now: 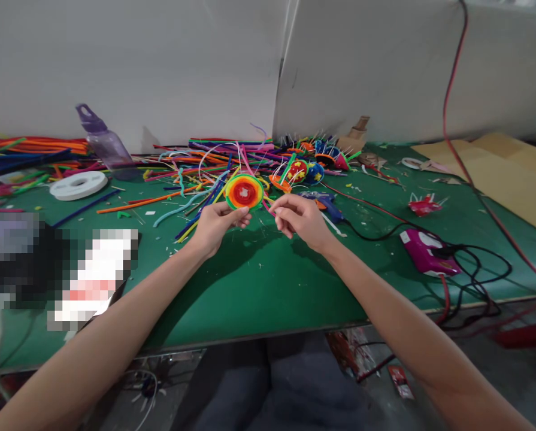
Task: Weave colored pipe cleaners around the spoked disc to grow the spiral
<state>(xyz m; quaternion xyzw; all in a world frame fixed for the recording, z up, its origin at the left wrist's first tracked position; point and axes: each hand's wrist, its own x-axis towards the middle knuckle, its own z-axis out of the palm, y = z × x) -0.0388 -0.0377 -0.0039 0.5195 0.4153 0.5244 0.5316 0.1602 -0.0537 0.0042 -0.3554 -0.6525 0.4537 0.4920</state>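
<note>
Between thumb and fingers, my left hand (218,225) grips a round coiled pipe-cleaner disc (244,192), ringed green, yellow, orange and red, with a pale centre. It is held up above the table, facing me. My right hand (302,218) is just to the right of the disc, thumb and forefinger pinched together; whatever is in the pinch is too small to make out. Behind both hands lie loose pipe cleaners (207,200) in many colours. A blue glue gun (330,206) rests just behind my right hand. Finished-looking fuzzy pieces with stars (297,171) sit further back.
The green table (259,287) runs to a wall. On the left are a purple bottle (108,143), a white spool (78,185) and a blurred-out phone-like object (94,275). A magenta power block (429,251) with cables is at right, near brown card (496,173). A red cord (450,114) hangs down.
</note>
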